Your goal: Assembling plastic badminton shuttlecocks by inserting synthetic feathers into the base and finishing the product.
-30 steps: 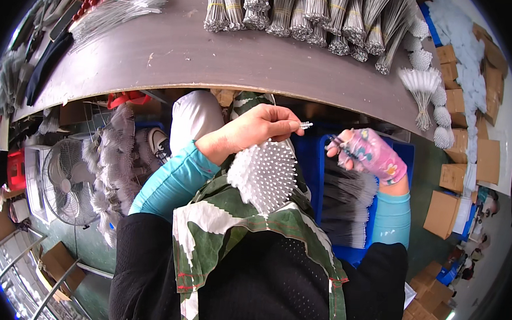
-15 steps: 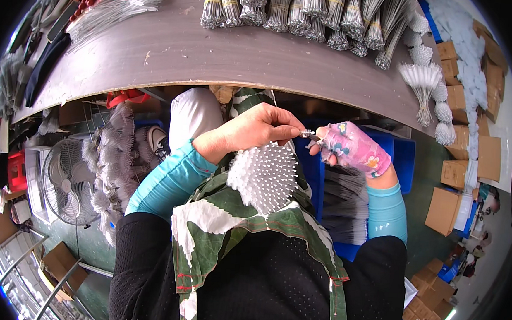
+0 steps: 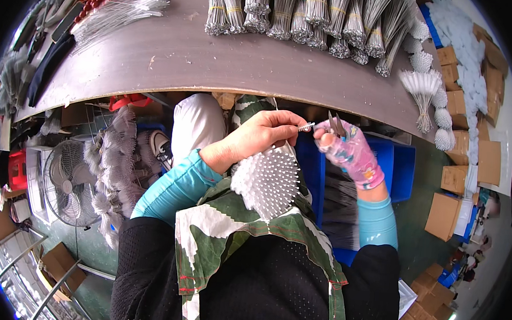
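Observation:
My left hand [image 3: 272, 129] pinches a thin, ridged, silvery-white wire end [image 3: 306, 127] between thumb and fingers. Below that hand, over my lap, sits a rounded bundle of white-tipped stems [image 3: 268, 183]. Whether the wire end belongs to this bundle is hidden by the hand. My right hand [image 3: 352, 154], in a pink floral fingerless glove, is closed around pliers [image 3: 336, 127] with dark pointed jaws. Their jaws point up and away from me, apart from the wire end. The right thumb and fingertips are just right of that end.
Ahead is a brown table [image 3: 186, 59] with tied wire bundles [image 3: 282, 12] and loose white stems [image 3: 124, 14]. White-tipped bundles [image 3: 421, 91] lie at its right end. A blue bin [image 3: 399, 171] with grey stems stands right of my lap. A fan [image 3: 70, 175] stands at left.
The pliers have come off the wire end, and their jaws have swung upward in my right hand. My left hand still pinches the wire end, slightly lower in view.

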The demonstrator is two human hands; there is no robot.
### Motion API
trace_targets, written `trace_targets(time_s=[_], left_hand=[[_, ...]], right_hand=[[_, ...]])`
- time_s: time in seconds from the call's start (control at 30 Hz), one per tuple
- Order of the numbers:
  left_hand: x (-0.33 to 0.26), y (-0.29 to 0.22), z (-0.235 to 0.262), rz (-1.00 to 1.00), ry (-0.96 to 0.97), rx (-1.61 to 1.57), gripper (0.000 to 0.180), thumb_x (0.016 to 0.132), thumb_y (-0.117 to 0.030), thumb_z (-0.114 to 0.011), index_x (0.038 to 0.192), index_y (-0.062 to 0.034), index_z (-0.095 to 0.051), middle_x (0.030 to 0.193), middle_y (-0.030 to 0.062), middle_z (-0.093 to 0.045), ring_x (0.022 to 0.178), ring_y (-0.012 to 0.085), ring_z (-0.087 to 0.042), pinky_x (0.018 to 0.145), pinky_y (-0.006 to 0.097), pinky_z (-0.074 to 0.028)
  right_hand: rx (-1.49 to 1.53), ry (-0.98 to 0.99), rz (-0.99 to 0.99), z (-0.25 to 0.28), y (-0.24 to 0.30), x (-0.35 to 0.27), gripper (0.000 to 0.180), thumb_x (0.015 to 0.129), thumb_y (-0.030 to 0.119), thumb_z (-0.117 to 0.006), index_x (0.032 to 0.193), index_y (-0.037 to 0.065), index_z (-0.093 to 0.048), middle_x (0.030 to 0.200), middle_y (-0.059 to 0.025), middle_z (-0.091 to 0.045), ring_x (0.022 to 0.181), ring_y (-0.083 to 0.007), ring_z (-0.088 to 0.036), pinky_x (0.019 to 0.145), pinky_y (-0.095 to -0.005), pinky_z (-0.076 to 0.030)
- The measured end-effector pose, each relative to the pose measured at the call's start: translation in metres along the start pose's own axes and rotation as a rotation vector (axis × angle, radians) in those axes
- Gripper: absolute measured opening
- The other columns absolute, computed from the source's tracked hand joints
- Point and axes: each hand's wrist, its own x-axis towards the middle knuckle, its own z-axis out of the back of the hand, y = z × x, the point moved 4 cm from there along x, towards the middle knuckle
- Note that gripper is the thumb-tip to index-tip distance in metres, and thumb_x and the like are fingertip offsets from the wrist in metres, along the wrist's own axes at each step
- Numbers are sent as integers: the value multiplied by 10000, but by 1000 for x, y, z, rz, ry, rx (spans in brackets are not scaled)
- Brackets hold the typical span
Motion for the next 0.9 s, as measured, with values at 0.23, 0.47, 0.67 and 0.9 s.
trace_targets(time_s=[0.23, 0.47, 0.67, 0.9], left_hand=[[-4, -8, -1, -110, -97, 62, 224, 896, -79, -567, 1115, -53, -604, 760, -46, -571, 629, 19, -488, 568, 173, -418], [-6, -13, -4, -122, -123, 74, 207, 885, -65, -585, 1087, -39, -622, 789, -41, -591, 652, 11, -489, 579, 172, -427], [-12, -12, -12, -284, -205, 194, 187, 878, -111, -614, 1054, -54, -634, 759, -60, -573, 626, 4, -467, 548, 155, -375], [-10, -12, -6, -31, -135, -149, 195, 912, -134, -544, 1052, -21, -618, 744, -43, -554, 596, 17, -437, 529, 162, -352]], right_hand=[[100, -377, 101, -32, -18, 11, 131, 784, 13, -669, 908, 16, -628, 873, -6, -627, 775, -67, -558, 708, -216, -471], [50, -483, 222, -36, -21, 12, 17, 823, 19, -612, 840, 16, -609, 808, 13, -606, 709, -45, -532, 630, -188, -442], [-161, -572, 216, -16, -86, 12, 86, 845, 69, -577, 779, 15, -580, 698, -11, -590, 636, -78, -520, 581, -242, -440], [-740, -664, 196, 25, -150, -20, 107, 848, 132, -606, 855, 26, -611, 707, -108, -636, 625, -217, -588, 604, -297, -460]])
